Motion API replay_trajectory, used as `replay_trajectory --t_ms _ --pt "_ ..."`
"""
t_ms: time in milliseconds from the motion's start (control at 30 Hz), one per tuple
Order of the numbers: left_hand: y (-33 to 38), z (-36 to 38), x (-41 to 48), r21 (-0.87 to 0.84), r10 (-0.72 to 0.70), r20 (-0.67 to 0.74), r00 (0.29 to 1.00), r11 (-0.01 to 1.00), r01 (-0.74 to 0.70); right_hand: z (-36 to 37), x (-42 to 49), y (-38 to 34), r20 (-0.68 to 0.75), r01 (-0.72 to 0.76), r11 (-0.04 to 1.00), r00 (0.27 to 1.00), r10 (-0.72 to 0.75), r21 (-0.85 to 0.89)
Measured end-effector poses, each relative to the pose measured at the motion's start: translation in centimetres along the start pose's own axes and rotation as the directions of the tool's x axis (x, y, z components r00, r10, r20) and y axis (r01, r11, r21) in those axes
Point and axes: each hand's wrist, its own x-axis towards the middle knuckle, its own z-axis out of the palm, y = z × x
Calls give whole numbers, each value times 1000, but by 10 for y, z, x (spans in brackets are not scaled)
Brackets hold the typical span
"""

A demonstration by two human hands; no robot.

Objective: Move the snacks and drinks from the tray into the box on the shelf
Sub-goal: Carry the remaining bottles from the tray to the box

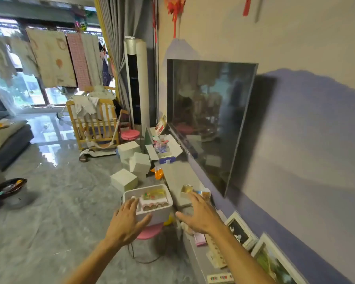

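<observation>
Reaching w/ both hands, nothing carried. We read the task as barely begun. White tray (164, 212) sits on pink stool (150, 232) at 6 o'clock of frame, just beside the low TV shelf (178, 177), and it looks full. Pink-and-white snack pack (155, 201) is in the near half, w/ yellowish packets (158, 192) behind it at 12. A small round top (134, 197) sits by the tray's 9 o'clock wall; maybe a drink, too small to tell.

L hand (129, 219) hovers over the tray's near-left corner, fingers spread and straight, thumb by the front wall. Touching or not, can't tell. R hand (200, 215) is at 3 o'clock of the tray, over the shelf edge, fingers also spread, gripping nothing. Just past its fingertips at 12 is a small gold carton (186, 189) w/ something blue-ish beside it, blurred. Could be task items, we can't say.

Target box: our guess is the open white box (152, 152) further along the shelf, at 12 o'clock of the tray and well apart, below the TV (209, 119). It has colourful stuff inside, contents unclear. Not sure it's the one meant.

Left to do, as we judge: basically everything, i.e. pick items from tray, carry along shelf, put in box. Hand pose suggests either a two-hand lift of the whole tray or a first pick. White cubes (124, 179) on the floor at 11 of the tray, prob. not task.
</observation>
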Motion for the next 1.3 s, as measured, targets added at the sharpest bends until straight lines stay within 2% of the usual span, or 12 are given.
replay_trajectory --t_ms 200,300,733,1100,1300 --pt "-71 3 44 27 -91 15 996 995 91 47 97 -39 146 78 997 986 -77 2" --pt "-91 6 84 48 -113 31 993 993 111 62 155 -48 167 111 993 981 -103 -36" --pt "-163 34 274 130 -201 186 962 975 179 117 385 -40 339 79 995 939 -52 -65" --pt "-255 112 430 224 -74 361 930 975 -9 195 528 -29 426 72 990 904 -15 -119" --pt "-316 188 483 261 -37 503 864 959 -111 275 594 -4 491 50 973 868 69 -225"
